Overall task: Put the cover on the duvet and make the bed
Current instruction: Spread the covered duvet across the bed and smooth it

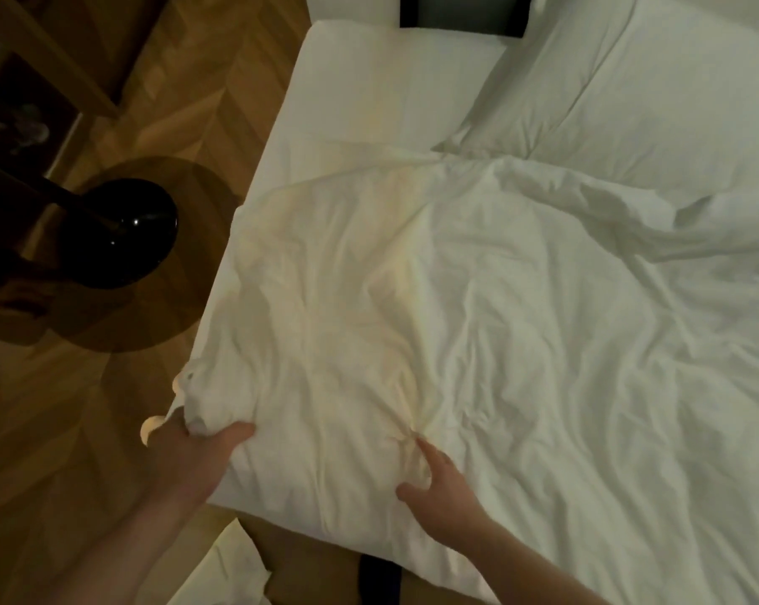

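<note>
Head view, looking down at a bed in dim, warm light. Far left of the hands, a dark round lamp (122, 233) sits on a round brown side table (185, 307), over a herringbone wood floor (63, 408). Below the left hand, a piece of white cloth (229, 565) lies on the floor.

The left hand (194, 451) grips a bunched corner of the white duvet (412, 299) at the bed's near left edge, thumb on top and fingers curled underneath the fabric. A small flap of cloth sticks out past the knuckles. Just to the right, the two hands being apart, the right hand (434, 478) pinches a gathered fold of the duvet, with creases radiating from its fingertips.

The duvet spreads away from both hands, wrinkled, covering most of the bed and running off to the right. Beyond the hands, a strip of bare white mattress (369, 89) shows at the head of the bed. To the upper right of the hands, a white pillow (653, 93) rests against the duvet's far edge.
</note>
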`<state>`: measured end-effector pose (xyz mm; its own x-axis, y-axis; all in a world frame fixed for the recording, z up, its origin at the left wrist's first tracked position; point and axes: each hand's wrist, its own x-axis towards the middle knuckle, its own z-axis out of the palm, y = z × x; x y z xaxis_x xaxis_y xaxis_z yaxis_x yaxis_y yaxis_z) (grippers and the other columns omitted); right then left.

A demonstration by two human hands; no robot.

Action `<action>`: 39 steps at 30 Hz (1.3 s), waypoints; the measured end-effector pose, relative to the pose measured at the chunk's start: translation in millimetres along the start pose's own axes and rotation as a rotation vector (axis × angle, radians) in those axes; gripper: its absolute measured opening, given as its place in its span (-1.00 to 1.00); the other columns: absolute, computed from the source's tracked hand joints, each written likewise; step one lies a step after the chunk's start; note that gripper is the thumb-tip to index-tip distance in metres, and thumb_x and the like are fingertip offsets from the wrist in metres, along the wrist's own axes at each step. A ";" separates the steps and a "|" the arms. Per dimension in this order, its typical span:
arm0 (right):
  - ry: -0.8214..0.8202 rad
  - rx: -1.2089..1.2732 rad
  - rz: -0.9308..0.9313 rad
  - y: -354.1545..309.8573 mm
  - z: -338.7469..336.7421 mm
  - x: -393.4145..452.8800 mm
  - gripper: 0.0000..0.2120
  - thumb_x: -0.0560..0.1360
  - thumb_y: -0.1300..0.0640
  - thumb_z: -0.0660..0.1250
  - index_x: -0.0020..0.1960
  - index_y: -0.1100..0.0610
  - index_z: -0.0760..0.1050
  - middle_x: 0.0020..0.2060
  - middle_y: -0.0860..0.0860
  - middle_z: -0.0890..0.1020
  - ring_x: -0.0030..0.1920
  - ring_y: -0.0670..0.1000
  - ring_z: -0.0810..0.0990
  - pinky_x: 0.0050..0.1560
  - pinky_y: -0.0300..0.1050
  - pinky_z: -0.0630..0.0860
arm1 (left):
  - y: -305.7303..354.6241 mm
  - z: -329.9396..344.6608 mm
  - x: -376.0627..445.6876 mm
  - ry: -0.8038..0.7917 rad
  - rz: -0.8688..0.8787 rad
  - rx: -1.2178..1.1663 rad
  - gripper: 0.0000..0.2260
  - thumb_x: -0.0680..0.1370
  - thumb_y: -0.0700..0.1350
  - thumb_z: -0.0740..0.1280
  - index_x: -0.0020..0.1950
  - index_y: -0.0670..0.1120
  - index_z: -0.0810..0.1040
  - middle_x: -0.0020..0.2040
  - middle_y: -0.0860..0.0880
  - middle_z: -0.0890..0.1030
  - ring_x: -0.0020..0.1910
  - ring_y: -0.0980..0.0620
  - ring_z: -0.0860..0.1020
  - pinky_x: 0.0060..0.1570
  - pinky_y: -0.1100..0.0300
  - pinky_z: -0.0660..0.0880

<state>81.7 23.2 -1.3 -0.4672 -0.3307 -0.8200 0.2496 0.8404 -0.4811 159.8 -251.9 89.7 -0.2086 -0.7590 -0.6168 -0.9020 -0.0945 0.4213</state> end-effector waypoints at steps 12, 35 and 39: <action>0.076 0.873 0.112 42.0 -144.0 -60.4 -0.65 0.59 0.01 0.38 0.36 -0.06 0.49 0.28 -0.05 0.60 0.25 0.06 0.58 0.22 0.08 0.56 | 116.0 65.9 -190.1 -0.350 1.049 0.083 -0.45 0.40 -0.22 0.53 0.29 0.20 0.52 0.29 0.30 0.48 0.24 0.28 0.51 0.23 0.38 0.46; 0.177 0.808 0.232 256.9 -278.2 -164.1 -0.43 0.54 -0.12 0.41 0.51 -0.06 0.39 0.36 -0.02 0.52 0.30 0.07 0.50 0.32 0.11 0.51 | 109.8 253.6 -266.5 -0.256 0.738 0.308 -0.67 0.40 -0.09 0.56 0.10 0.09 0.56 0.10 0.11 0.55 0.01 0.09 0.59 0.03 0.15 0.54; 0.241 0.770 0.144 237.8 -283.9 -134.3 -0.14 0.37 -0.26 0.48 0.58 -0.11 0.26 0.49 -0.01 0.42 0.41 0.05 0.45 0.45 0.12 0.39 | 159.7 223.7 -188.3 0.098 0.593 0.231 -0.34 0.33 0.01 0.63 0.33 -0.14 0.46 0.31 -0.20 0.46 0.15 -0.18 0.55 0.24 -0.04 0.49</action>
<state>-37.0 389.3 82.5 -0.5337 -0.0667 -0.8431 0.7926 0.3084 -0.5261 -29.6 20.1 124.4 -0.6711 -0.6961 -0.2551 -0.7047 0.4920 0.5112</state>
